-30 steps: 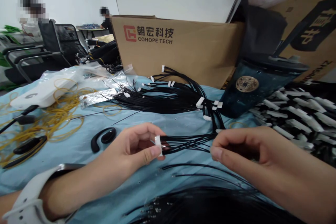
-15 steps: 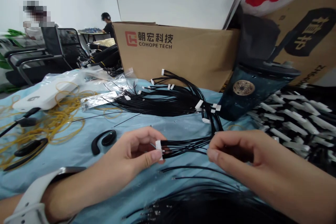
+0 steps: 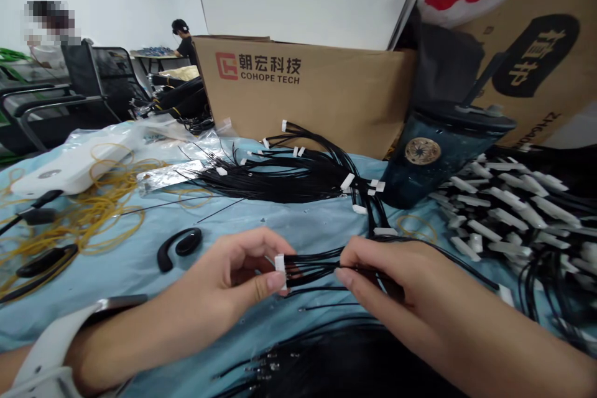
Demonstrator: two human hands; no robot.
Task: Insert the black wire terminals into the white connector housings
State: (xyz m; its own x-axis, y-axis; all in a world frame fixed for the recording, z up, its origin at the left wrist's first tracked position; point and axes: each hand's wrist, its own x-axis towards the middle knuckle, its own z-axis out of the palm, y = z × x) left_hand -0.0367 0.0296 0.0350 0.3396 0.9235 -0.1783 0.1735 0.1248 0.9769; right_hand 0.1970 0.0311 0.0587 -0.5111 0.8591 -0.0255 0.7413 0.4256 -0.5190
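Thumb and fingers of my left hand (image 3: pixel 254 267) pinch a small white connector housing (image 3: pixel 280 270), held upright. Several black wires (image 3: pixel 310 259) run from its right side to my right hand (image 3: pixel 387 273), whose thumb and forefinger are closed on them. Black wires also emerge behind the right hand and lead to another white connector (image 3: pixel 505 295) near the right wrist. Below the hands lies a thick bundle of loose black wires (image 3: pixel 336 354) with bare metal terminals at its left end. My right palm hides part of the held wires.
Behind the hands lies a wire pile (image 3: pixel 280 183) with white connectors. Many connector-ended cables (image 3: pixel 508 199) are heaped right, beside a dark tumbler (image 3: pixel 420 161). Left are yellow rubber bands (image 3: pixel 100 208), a black earphone (image 3: pixel 180 249) and a white box (image 3: pixel 69 165). A cardboard box (image 3: pixel 303 99) stands behind.
My right hand has moved left along the wires, closer to the connector. The left hand keeps its pinch. The view has shifted slightly to the right.
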